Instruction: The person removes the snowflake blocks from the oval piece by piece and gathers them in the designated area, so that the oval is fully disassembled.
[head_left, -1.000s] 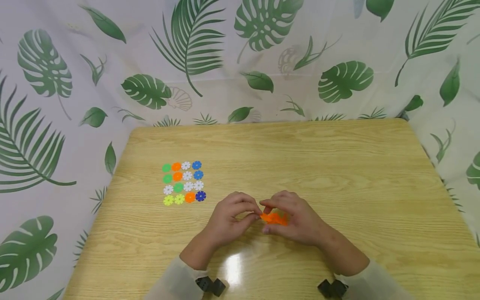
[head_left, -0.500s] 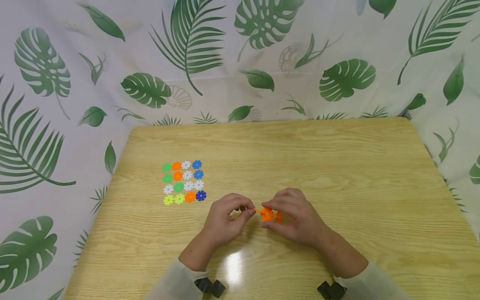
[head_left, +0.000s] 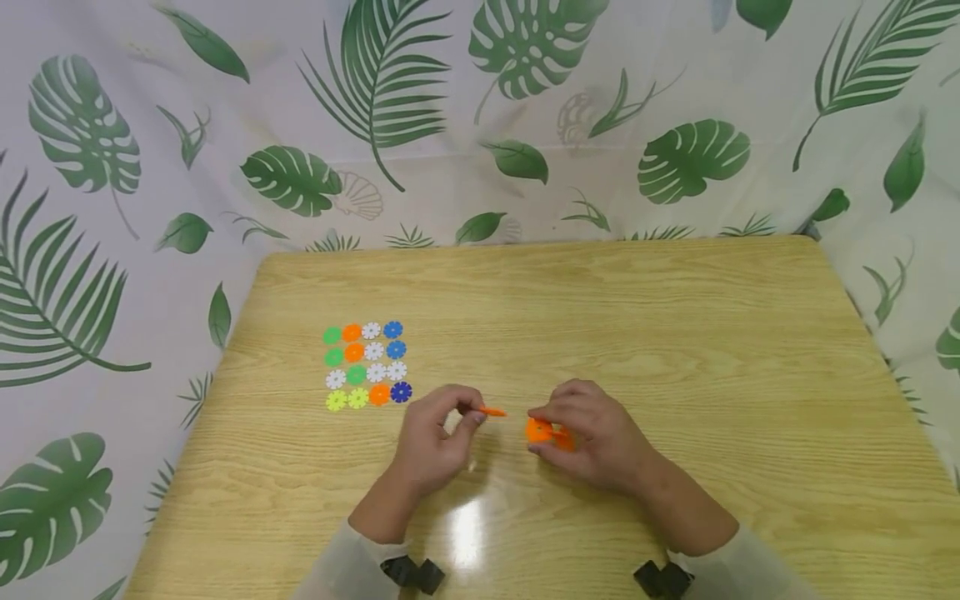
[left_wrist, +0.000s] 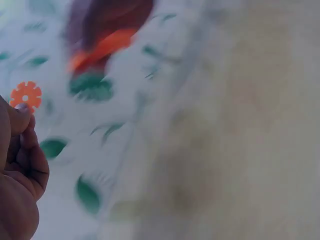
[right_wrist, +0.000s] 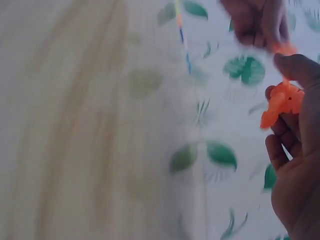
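Observation:
My left hand (head_left: 435,437) pinches a single orange notched disc (left_wrist: 26,95) between thumb and fingertips. In the head view that disc is edge-on and points toward the other hand. Across a small gap, my right hand (head_left: 600,435) holds a cluster of joined orange notched discs (right_wrist: 285,102) between thumb and fingers. One disc of the cluster faces up in the head view, while the fingers partly cover the others. How many discs the cluster has cannot be told. Both hands are above the wooden table (head_left: 637,317), near its front.
Rows of flat notched discs lie left of the hands: green discs (head_left: 356,375), orange discs (head_left: 379,394), white discs (head_left: 373,351), blue discs (head_left: 396,350) and yellow discs (head_left: 337,400). A leaf-print cloth (head_left: 450,183) hangs behind the table and at its sides.
My left hand has drawn away to the left with the single disc, opening a gap from the cluster. The right hand stays nearly in place; its cluster has turned to show a disc's face.

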